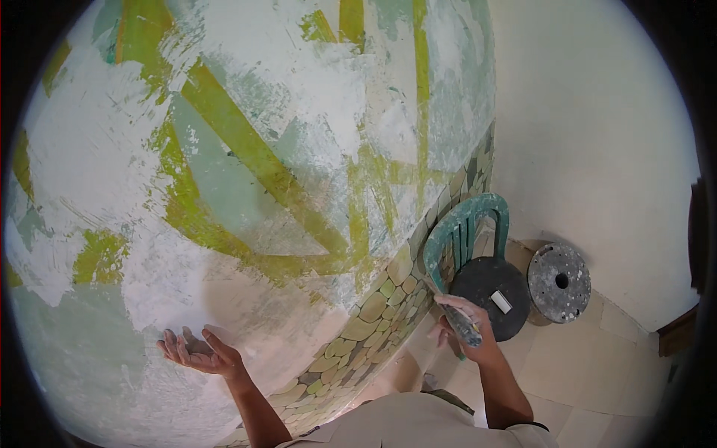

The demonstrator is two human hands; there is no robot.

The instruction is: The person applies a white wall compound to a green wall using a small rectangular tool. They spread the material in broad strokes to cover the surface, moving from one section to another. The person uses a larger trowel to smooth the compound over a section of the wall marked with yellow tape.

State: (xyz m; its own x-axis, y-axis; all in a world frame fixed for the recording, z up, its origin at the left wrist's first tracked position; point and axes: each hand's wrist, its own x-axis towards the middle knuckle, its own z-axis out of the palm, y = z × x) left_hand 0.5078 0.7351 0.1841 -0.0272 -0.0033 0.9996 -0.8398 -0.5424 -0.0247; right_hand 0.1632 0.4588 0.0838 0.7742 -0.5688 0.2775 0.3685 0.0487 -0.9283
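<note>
Left hand (196,351): palm up, fingers spread wide, empty, just beside the patched white-and-green wall (246,172); right hand (464,322): closed around a paint-smeared scraper (457,313), blade end toward the pebble band (373,321) at the wall's foot; green plastic chair (478,246): near the right hand, small white object (501,302) on its dark seat; speckled round disc (559,282): on the tiled floor (567,373) beside the chair.

Scene is evenly lit by soft, bright daylight; no glare is seen. Faint shadows are cast under the left hand (198,352) on the wall (224,149). Strong fisheye bending is noted at the rim, with black vignette corners. Focus is slightly soft throughout.
</note>
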